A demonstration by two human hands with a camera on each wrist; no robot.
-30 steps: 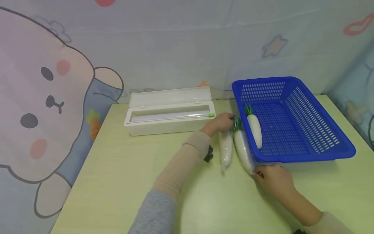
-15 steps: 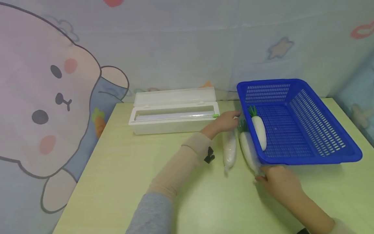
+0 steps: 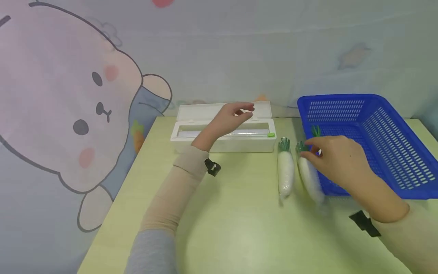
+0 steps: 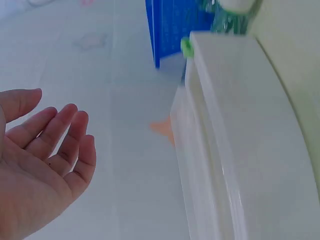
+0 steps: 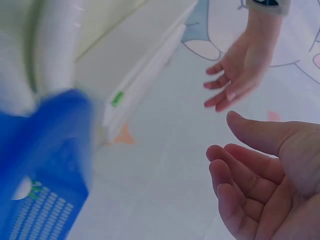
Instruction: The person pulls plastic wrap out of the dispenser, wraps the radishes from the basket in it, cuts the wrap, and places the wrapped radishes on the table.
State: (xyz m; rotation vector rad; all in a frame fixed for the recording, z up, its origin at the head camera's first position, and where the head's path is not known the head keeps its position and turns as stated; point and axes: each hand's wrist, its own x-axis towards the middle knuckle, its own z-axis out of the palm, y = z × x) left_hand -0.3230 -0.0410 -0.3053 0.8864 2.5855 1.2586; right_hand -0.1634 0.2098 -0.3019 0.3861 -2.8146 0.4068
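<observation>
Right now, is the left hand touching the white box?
Apart: the left wrist view shows a clear gap between the left hand and the white box.

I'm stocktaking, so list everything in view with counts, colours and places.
Flat table: one, yellow-green, underneath
Cartoon-printed cloth backdrop: one, pale grey, behind
Lidded rectangular box: one, white, far side
Film roll: one, whitish, in box
Small slider: one, green, on box
Perforated rectangular plastic basket: one, blue, right side
Wrapped long radishes: two, white with green leaves, left of basket
Leafy radish: one, green and white, in basket, mostly hidden
Straps: two, black, on wrists
Sleeves: two, beige, left partly grey, on arms
Left hand: one, bare, by box
Right hand: one, bare, by basket
</observation>
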